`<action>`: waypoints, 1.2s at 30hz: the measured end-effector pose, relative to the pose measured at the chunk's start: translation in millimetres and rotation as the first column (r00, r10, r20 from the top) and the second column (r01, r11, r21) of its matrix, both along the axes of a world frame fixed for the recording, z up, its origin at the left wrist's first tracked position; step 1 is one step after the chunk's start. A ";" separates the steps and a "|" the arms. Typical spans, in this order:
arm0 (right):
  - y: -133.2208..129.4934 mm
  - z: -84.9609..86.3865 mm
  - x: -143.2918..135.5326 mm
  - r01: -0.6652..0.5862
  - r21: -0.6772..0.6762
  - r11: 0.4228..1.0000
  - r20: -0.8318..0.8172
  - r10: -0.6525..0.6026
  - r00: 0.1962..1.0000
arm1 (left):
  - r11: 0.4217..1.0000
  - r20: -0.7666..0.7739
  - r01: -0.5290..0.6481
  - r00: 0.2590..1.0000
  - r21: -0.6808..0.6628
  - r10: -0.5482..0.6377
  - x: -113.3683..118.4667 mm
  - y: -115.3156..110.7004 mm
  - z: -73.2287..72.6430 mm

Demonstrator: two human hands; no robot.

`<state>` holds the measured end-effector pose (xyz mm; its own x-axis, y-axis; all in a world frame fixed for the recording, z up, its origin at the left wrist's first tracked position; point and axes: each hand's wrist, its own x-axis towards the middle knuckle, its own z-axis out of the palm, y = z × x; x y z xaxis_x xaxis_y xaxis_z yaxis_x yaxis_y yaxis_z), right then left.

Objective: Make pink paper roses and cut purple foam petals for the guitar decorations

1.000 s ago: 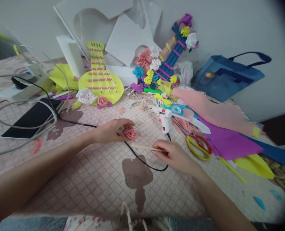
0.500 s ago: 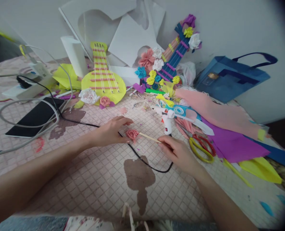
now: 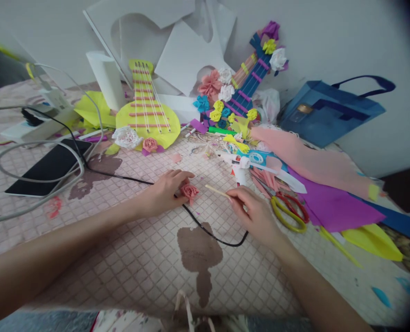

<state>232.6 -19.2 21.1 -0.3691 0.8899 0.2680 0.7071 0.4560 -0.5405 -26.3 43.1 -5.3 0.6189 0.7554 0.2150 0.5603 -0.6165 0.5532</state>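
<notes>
Near the middle of the table lies a pink paper flower (image 3: pixel 190 192). My left hand (image 3: pixel 166 191) curls around its left side, thumb below and fingers above, closed on it; the inner contact is partly hidden. My right hand (image 3: pixel 255 212) pinches a thin pale stick (image 3: pixel 216 190) between thumb and fingers. The stick's free end points left toward the flower, a short gap from it. Just beyond my right hand rests a white glue gun (image 3: pixel 238 171), its handle partly covered by the hand. A black cable (image 3: pixel 205 229) runs beneath my left hand and curves toward my right.
At the back stand a yellow paper guitar (image 3: pixel 149 113) and a blue guitar (image 3: pixel 248 94) with paper flowers. Scissors (image 3: pixel 288 214) and purple paper (image 3: pixel 332 203) lie to the right, with a blue bag (image 3: pixel 332 110) behind. A black tablet-like slab (image 3: pixel 49 168) and cables lie left.
My left hand has moved right, and its fingers have come around the pink flower. My right hand has drawn the stick slightly away from the flower, its tip raised a little.
</notes>
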 end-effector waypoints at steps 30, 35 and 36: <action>17.0 -10.4 -52.0 0.076 0.020 0.997 0.277 -0.079 0.958 | 0.987 -0.002 -0.120 0.993 -0.107 0.121 -22.2 6.7 16.7; 18.6 -9.6 -46.2 0.170 -0.060 0.984 0.154 -0.160 0.975 | 0.973 0.077 -0.210 0.976 0.093 0.203 -10.3 -7.4 19.8; 18.8 -9.5 -45.4 0.176 -0.066 0.982 0.137 -0.165 0.977 | 0.966 0.094 -0.216 0.974 0.142 0.204 -6.4 -11.4 19.7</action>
